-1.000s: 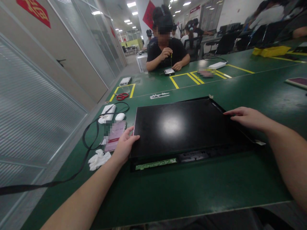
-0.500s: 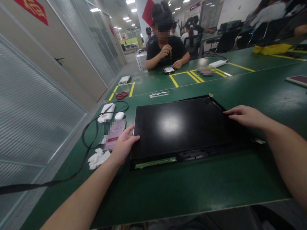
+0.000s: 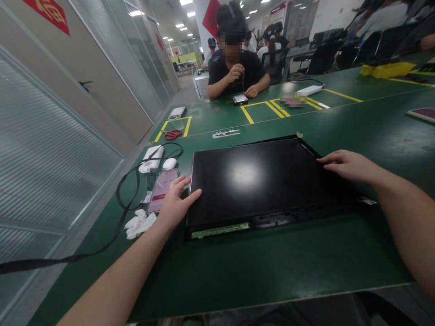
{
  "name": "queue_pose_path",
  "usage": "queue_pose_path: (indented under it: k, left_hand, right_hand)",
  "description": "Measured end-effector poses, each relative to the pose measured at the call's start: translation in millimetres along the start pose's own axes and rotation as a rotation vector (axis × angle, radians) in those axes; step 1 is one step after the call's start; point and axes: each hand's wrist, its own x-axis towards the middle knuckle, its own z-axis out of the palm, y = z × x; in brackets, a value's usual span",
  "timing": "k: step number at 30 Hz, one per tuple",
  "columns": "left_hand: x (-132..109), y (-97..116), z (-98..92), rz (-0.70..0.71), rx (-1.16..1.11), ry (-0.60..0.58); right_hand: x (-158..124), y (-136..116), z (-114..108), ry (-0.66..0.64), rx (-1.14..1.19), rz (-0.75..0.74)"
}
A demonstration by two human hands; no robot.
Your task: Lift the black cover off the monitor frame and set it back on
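Black and glossy, the screen panel [image 3: 258,185] lies on the green table [image 3: 288,267], over a black frame [image 3: 307,149]; whether it sits inside we cannot tell. A green strip [image 3: 220,231] shows along the near left edge. Our left hand [image 3: 176,201] is spread, thumb on the panel's left edge; our right hand [image 3: 350,165] is at the right side, pinching or not, we cannot tell. We cannot see into the yellow bin [image 3: 387,70]
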Motion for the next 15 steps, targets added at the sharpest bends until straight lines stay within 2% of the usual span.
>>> queue_pose_path:
  k: [6,15]
  left_hand:
    - [4.0,-9.0,-0.6,0.077,0.284,-0.072]
    - [4.5,-13.0,3.6,0.107,0.353,-0.078]
  right_hand:
    - [0.3,1.0,1.7,-0.007,0.007,0.03]
    - [2.1,6.0,3.7,-0.005,0.014,0.051]
